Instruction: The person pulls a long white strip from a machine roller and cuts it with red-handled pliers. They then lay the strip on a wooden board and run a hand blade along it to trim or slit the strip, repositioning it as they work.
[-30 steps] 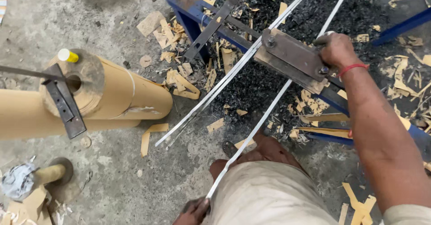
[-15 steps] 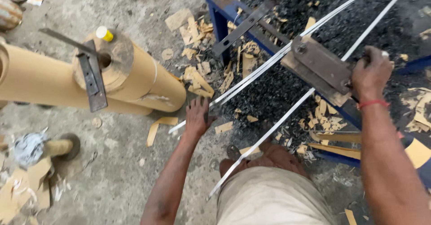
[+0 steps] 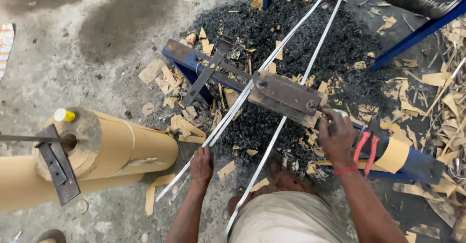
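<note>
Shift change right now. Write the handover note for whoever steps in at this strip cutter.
Left hand grips the near ends of the left metal strips, low by the floor.
Right hand is closed on the lever end of the rusty cutter plate on the blue frame.
A second strip runs under the plate toward the knees.
Done: strips are laid through the cutter.
Left: no cut shows on these strips; the cardboard roll sits at the left.
</note>
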